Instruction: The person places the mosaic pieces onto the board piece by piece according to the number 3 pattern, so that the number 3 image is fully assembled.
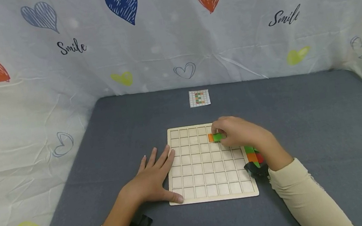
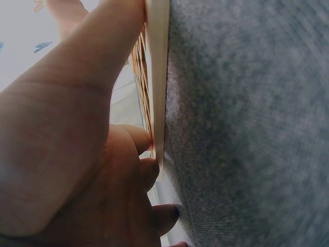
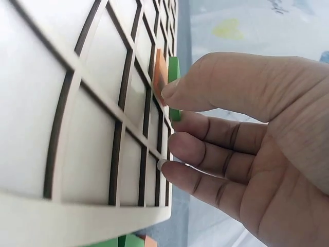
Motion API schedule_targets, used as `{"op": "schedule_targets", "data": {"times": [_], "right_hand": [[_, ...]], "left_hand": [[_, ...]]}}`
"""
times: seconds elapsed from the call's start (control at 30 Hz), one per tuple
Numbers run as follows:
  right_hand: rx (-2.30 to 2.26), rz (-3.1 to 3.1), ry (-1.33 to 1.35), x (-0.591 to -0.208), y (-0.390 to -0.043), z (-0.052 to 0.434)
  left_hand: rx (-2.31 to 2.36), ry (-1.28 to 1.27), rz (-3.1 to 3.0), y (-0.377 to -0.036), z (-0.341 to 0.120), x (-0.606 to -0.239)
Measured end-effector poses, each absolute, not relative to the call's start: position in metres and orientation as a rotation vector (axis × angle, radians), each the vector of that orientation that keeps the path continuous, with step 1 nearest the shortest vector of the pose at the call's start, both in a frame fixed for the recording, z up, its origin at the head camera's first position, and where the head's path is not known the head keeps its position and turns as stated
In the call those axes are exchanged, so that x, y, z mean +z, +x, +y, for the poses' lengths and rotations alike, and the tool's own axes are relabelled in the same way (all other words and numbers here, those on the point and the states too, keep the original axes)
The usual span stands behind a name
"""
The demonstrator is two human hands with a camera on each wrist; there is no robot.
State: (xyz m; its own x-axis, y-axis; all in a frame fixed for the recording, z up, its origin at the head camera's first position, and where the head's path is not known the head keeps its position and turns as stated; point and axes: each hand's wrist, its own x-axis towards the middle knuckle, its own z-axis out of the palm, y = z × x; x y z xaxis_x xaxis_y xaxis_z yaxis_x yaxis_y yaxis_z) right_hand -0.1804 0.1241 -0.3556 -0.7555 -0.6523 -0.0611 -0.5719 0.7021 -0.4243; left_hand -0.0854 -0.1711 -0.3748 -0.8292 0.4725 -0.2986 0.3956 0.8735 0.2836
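A pale wooden grid board (image 1: 211, 196) lies on the grey table. An orange tile (image 1: 210, 137) sits in a cell of its second row. My right hand (image 1: 234, 132) pinches a green tile (image 1: 218, 137) right beside the orange one; in the right wrist view the green tile (image 3: 174, 72) stands on edge between thumb and fingers against the board (image 3: 77, 154). My left hand (image 1: 155, 176) rests flat on the table with straight fingers touching the board's left edge (image 2: 157, 77). Loose green, orange and red tiles (image 1: 253, 154) lie under my right wrist by the board's right edge.
A small pattern card (image 1: 199, 98) lies on the table behind the board. A white cloth with hearts (image 1: 171, 35) hangs around the back and sides. Black wrist straps (image 1: 255, 168) sit on both forearms.
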Motion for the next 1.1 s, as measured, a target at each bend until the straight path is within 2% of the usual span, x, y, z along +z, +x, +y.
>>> {"op": "schedule_targets", "data": {"times": [0.6,1.1], "right_hand": [[-0.542,2.730,-1.136,-0.363,-0.186,0.104],[-0.548,2.724,-1.041,-0.362,-0.184,0.095]], "left_hand": [[0.289,0.651,2.688,-0.085,-0.172,-0.374],[0.289,0.636,2.679,-0.086,-0.171,-0.376]]}}
